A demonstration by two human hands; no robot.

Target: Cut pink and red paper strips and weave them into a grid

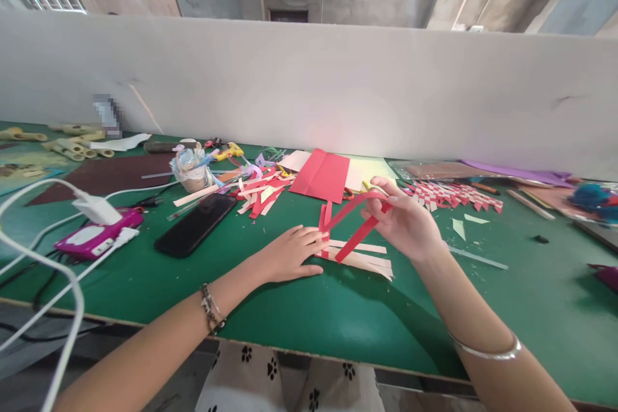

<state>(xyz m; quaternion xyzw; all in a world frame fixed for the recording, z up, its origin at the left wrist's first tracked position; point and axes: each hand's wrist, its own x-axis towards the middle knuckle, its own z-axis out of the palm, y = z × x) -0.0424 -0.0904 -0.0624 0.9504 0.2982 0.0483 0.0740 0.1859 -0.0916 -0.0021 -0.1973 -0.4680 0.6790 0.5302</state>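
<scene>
My left hand point(294, 254) lies flat on the table, its fingers stretched over the near ends of some paper strips. From under it, pale pink paper strips point(369, 261) fan out to the right, and red strips stand crosswise by the fingertips. Raised to the right, my right hand point(408, 219) pinches a red paper strip point(357, 238), which bends in a loop down toward the pale strips. Behind the hands lies a creased red sheet of paper point(321, 175). How the strips cross beneath my left hand is hidden.
Cut red and pale strips point(265, 190) form a pile at centre left, beside a black phone point(196, 225). A purple power strip point(99, 235) with white cables sits at left. A woven red-and-pink paper piece point(456, 196) lies at right. A pale partition point(299, 84) stands behind.
</scene>
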